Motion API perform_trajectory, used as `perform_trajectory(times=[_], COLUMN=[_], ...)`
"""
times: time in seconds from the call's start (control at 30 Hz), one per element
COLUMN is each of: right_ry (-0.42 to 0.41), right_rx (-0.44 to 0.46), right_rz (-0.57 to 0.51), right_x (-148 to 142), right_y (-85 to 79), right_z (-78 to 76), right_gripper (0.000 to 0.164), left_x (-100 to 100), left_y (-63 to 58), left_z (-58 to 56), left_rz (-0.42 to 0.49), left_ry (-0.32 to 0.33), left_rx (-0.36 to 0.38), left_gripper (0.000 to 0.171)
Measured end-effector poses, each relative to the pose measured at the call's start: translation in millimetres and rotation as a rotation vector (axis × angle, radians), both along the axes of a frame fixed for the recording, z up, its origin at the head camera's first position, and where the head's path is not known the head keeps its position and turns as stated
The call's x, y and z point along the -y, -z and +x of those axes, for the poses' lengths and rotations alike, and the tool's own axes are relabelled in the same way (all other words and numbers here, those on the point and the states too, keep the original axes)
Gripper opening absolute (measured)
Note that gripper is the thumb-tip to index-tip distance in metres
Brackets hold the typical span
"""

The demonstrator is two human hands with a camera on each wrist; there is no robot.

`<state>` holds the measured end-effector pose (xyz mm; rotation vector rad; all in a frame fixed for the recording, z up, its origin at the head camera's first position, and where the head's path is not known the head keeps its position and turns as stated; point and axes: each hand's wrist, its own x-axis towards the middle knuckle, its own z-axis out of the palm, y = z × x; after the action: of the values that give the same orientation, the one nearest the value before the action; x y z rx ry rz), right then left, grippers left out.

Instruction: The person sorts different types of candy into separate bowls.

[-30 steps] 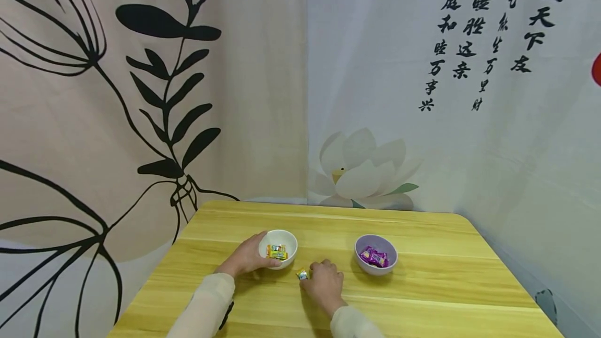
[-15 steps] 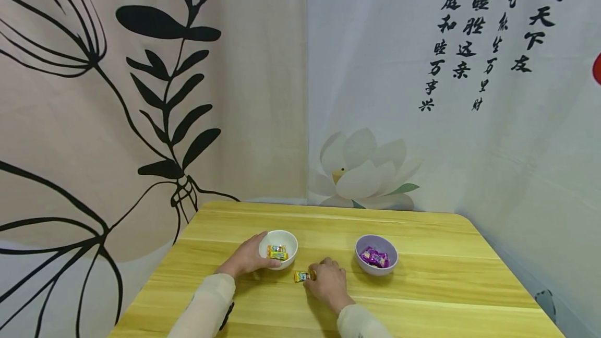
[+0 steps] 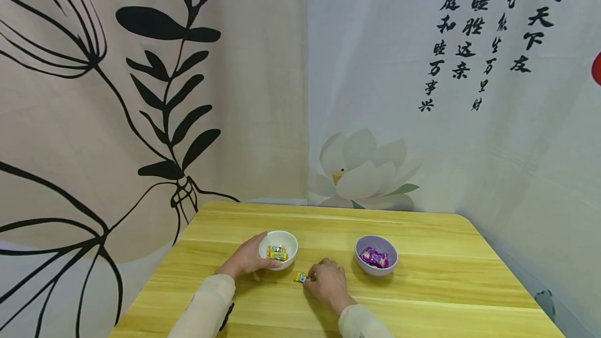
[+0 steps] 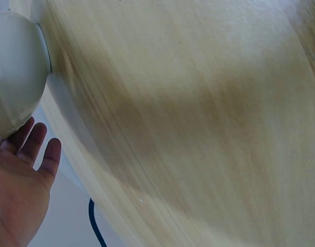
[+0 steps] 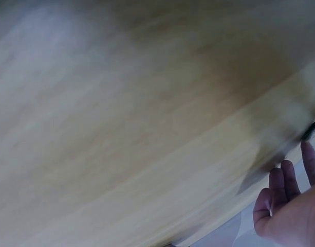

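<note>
My left hand (image 3: 249, 255) grips a white bowl (image 3: 291, 250) at its left side, thumb along the near wall and fingers behind. Yellow-wrapped candies (image 3: 277, 253) lie inside that bowl. In the left wrist view the bowl's outer wall (image 4: 18, 67) shows against the fingers. To the right, low over the table, my right hand (image 3: 327, 281) pinches a small yellow-wrapped candy (image 3: 300, 277) between thumb and index finger; part of the candy is hidden by the fingers. The right wrist view shows the hand (image 5: 293, 206) with its other fingers curled and only a dark bit at the fingertips.
A purple bowl (image 3: 393, 261) with purple-wrapped candies (image 3: 374, 257) stands right of my right hand. Both bowls stand on a wooden table (image 3: 446, 296). Behind the table hangs a printed cloth (image 3: 263, 93) with plants, a lotus and writing.
My right hand has shifted slightly to the right. The candy at its fingertips showed more of its length half a second ago than now. The left hand and both bowls stay put.
</note>
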<state>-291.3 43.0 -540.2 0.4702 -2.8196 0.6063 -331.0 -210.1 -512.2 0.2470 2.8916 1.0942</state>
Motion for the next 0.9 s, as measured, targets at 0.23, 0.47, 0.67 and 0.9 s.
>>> perform_trajectory(times=[0.23,0.47,0.67,0.9], right_ry=[-0.016,-0.015,-0.007,0.016], right_rx=[0.008,0.008,0.023,0.008], right_rz=[0.032,-0.013,-0.044,-0.091], right_x=[-0.7,-1.4,-3.5,-7.6], right_y=[0.9,-0.8,-3.8,-7.2], right_z=[-2.3,-0.5,-0.6,-9.0], right_gripper=[0.023,0.018,0.020,0.024], left_x=[-0.2,0.0,0.0,0.6], left_y=[0.3,1.0,1.1,1.1], left_z=[-0.6,-0.7,-0.4,0.1], left_rz=[0.010,0.007,0.015,0.009], left_ry=[0.006,0.013,0.018,0.017], left_rx=[0.000,-0.007,-0.006,-0.006], left_gripper=[0.114,0.115,0.115,0.115])
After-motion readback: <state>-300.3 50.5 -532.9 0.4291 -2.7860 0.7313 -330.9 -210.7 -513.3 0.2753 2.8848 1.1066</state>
